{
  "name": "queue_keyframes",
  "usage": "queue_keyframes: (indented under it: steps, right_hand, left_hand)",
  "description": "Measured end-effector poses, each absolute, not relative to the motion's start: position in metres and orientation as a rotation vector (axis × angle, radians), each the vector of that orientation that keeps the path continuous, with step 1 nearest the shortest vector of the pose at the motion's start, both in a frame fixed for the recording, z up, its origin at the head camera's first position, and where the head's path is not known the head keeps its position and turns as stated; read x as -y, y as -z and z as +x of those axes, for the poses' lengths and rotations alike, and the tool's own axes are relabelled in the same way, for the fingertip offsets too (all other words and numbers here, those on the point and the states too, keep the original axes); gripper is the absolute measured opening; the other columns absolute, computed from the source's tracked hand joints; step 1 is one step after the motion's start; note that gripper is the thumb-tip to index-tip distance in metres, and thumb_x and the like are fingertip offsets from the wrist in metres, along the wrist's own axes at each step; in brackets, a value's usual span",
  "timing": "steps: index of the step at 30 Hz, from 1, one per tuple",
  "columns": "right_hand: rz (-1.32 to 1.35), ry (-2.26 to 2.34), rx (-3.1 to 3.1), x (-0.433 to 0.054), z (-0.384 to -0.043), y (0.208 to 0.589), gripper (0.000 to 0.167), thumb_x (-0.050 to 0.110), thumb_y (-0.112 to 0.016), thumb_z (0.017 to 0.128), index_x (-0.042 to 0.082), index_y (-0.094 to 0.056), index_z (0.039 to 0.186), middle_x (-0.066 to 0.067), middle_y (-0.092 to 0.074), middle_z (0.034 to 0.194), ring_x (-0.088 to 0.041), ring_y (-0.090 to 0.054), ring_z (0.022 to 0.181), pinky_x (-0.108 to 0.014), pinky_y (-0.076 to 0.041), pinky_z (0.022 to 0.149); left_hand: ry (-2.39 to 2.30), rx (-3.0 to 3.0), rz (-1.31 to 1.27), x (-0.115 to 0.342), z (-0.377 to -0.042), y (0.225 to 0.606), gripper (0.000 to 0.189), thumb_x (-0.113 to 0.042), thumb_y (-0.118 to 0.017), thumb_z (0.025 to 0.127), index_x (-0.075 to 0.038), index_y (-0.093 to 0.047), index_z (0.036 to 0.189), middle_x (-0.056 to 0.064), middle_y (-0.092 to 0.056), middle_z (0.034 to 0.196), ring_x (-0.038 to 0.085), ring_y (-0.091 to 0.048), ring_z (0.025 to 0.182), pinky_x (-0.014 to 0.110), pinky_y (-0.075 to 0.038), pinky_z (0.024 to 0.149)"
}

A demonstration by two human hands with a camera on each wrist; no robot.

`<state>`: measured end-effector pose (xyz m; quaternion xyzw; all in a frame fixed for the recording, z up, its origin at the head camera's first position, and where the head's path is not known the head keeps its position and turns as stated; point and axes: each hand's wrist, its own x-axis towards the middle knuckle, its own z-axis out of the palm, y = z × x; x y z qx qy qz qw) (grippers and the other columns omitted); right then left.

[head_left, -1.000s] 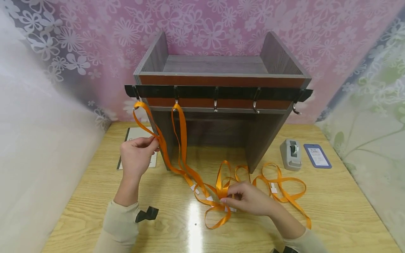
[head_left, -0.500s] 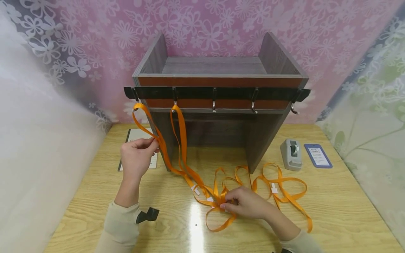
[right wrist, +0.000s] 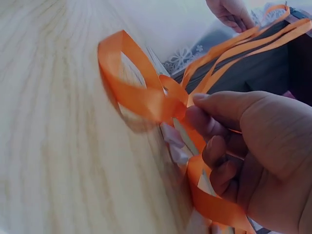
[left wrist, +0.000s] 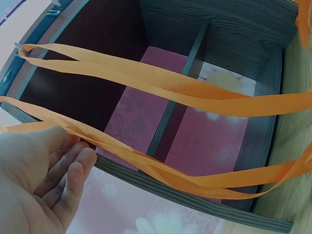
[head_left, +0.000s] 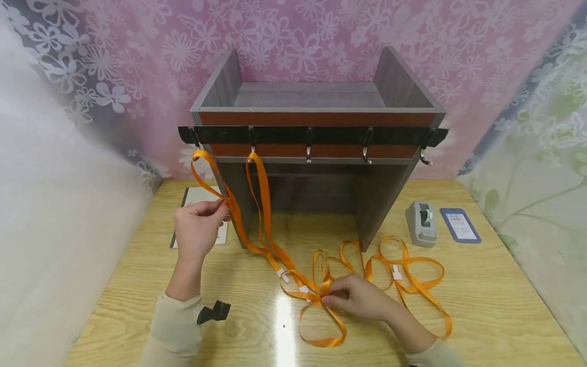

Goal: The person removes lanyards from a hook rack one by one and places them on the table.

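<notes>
An orange ribbon lanyard [head_left: 236, 214] hangs from the leftmost hook, and my left hand [head_left: 197, 227] pinches it below its loop between thumb and forefinger. A second orange lanyard [head_left: 265, 196] hangs from the hook beside it; both trail down to the table, where white end pieces [head_left: 283, 275] show on them. Low over the table, my right hand [head_left: 362, 298] pinches another orange ribbon [right wrist: 114, 63] between thumb and fingertips, its loop spreading toward the front. One more orange lanyard [head_left: 419, 259] lies loosely looped to the right, with a white end piece [head_left: 396, 272].
A grey wooden shelf unit [head_left: 385, 199] stands at the back, with a black hook rail [head_left: 284, 135] along its front; three hooks on the right are bare. A tape dispenser [head_left: 422, 224] and a blue card holder [head_left: 460, 225] lie right. A booklet [head_left: 221, 235] is behind my left hand.
My right hand has shifted slightly down and pulled at its ribbon; the upright loop has sunk and the front loop has widened toward me. The left hand has stayed in place.
</notes>
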<state>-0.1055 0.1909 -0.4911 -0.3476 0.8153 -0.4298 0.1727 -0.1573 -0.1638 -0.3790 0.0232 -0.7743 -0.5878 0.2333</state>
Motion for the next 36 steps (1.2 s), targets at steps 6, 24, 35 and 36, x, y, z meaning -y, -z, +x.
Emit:
queue_keyframes:
  steps: [6, 24, 35, 36]
  right_hand:
    - [-0.900, 1.282, -2.329, -0.195, -0.104, 0.494, 0.017, 0.026, -0.067, 0.097, 0.014, -0.077, 0.091, 0.006, -0.070, 0.076, 0.006, -0.054, 0.062, -0.014, -0.046, 0.052]
    - [-0.984, 1.524, -2.386, -0.206, -0.110, 0.463, 0.025, 0.011, -0.072, 0.092, 0.000, -0.074, 0.114, -0.001, -0.073, 0.079, 0.005, -0.041, 0.055, -0.017, -0.039, 0.044]
    - [-1.058, 1.590, -2.394, -0.204, -0.117, 0.428, 0.031, 0.004, -0.072, 0.090, 0.005, -0.072, 0.121, 0.002, -0.069, 0.081, -0.006, -0.044, 0.054, -0.021, -0.041, 0.046]
    - [-1.076, 1.592, -2.399, -0.203, -0.117, 0.426, 0.032, 0.003, -0.072, 0.090, 0.005, -0.072, 0.121, 0.002, -0.069, 0.081, -0.007, -0.043, 0.054, -0.021, -0.040, 0.046]
  left_hand:
    - [1.617, 2.128, 0.070, 0.163, -0.157, 0.379, 0.013, -0.009, -0.075, 0.087, 0.003, -0.080, 0.091, 0.020, -0.076, 0.080, 0.001, -0.069, 0.057, 0.019, -0.059, 0.062]
    - [1.598, 2.147, 0.093, 0.164, -0.158, 0.378, 0.013, -0.008, -0.074, 0.087, 0.003, -0.080, 0.091, 0.009, -0.077, 0.074, 0.000, -0.069, 0.057, 0.018, -0.059, 0.061]
    - [1.587, 2.153, 0.089, 0.165, -0.158, 0.379, 0.013, -0.009, -0.074, 0.087, 0.003, -0.080, 0.090, 0.006, -0.076, 0.072, -0.001, -0.068, 0.057, 0.018, -0.059, 0.061]
    - [1.587, 2.152, 0.084, 0.164, -0.158, 0.379, 0.013, -0.008, -0.074, 0.087, 0.003, -0.080, 0.090, 0.008, -0.076, 0.073, -0.001, -0.068, 0.057, 0.018, -0.059, 0.061]
